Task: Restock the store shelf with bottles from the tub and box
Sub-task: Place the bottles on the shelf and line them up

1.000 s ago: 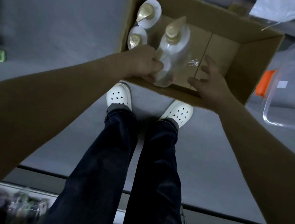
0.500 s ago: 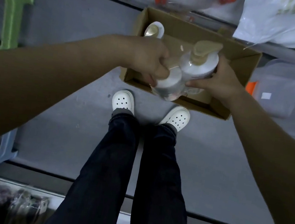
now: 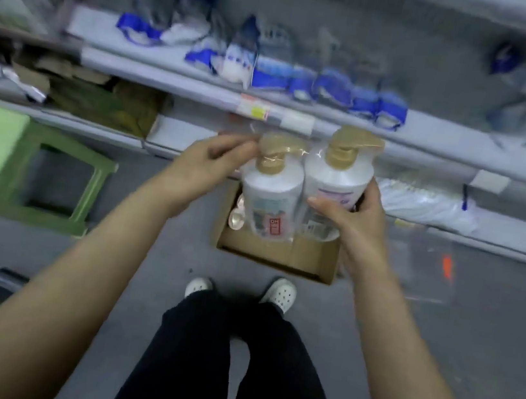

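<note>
Grey floor before a pale metal store shelf (image 3: 300,116). Above the open cardboard box (image 3: 280,256), two smooth white pump bottles (image 3: 271,193) with gold heads sit bundled in crinkly clear film (image 3: 299,152). The right hand (image 3: 353,219) wraps the right-side bottle; the left hand (image 3: 206,161), blurred, pinches the film beside the left pump.

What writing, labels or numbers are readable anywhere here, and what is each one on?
"OH", perhaps, on the red patch of the label of the left bottle; blurred, so unsure.
Label of the right bottle: too blurred to read.
The price tags on the shelf edge: too blurred to read.
The blue packs on the shelf: nothing legible.
</note>
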